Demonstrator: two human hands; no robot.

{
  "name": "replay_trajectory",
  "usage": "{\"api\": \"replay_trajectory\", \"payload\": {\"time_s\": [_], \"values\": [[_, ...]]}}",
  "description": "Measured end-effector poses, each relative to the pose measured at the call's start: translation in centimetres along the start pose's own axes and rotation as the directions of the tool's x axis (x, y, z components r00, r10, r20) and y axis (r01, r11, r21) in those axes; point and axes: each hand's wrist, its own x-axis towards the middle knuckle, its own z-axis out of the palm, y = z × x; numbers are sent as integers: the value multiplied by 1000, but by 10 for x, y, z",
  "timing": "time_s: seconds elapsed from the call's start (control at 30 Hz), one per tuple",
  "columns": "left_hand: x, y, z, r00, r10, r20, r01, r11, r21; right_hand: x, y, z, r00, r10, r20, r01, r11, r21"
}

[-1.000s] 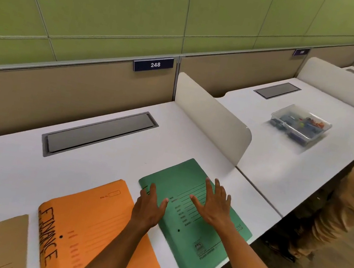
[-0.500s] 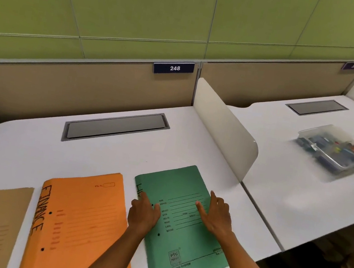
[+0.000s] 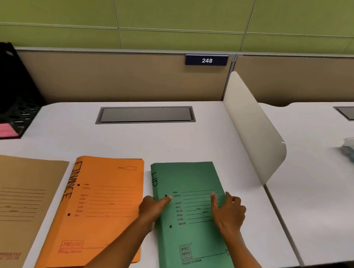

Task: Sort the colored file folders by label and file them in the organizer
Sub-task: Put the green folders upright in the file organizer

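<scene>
2 hands on the green folder [image 3: 190, 219] at the worktop's [image 3: 192, 145] front right corner.

The left hand [image 3: 152, 208] grips the folder's left spine edge, thumb on top, other fingers hidden. The right hand [image 3: 228, 213] presses the cover with its index finger straight and the rest loosely curled. The orange folder [image 3: 99, 209] lies just left; the black organizer [image 3: 0, 87] stands at the back left corner.
</scene>
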Motion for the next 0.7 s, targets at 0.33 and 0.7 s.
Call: {"api": "replay_trajectory", "payload": {"time_s": [0.33,0.7], "values": [[-29,3,-19,980,196,19,-191,971,-146,-7,-19,-2,983,144,112,-169,953,252],[-63,18,-89,870,489,-59,-492,855,-162,-42,-92,-26,989,4,148,-58,930,364]]}}
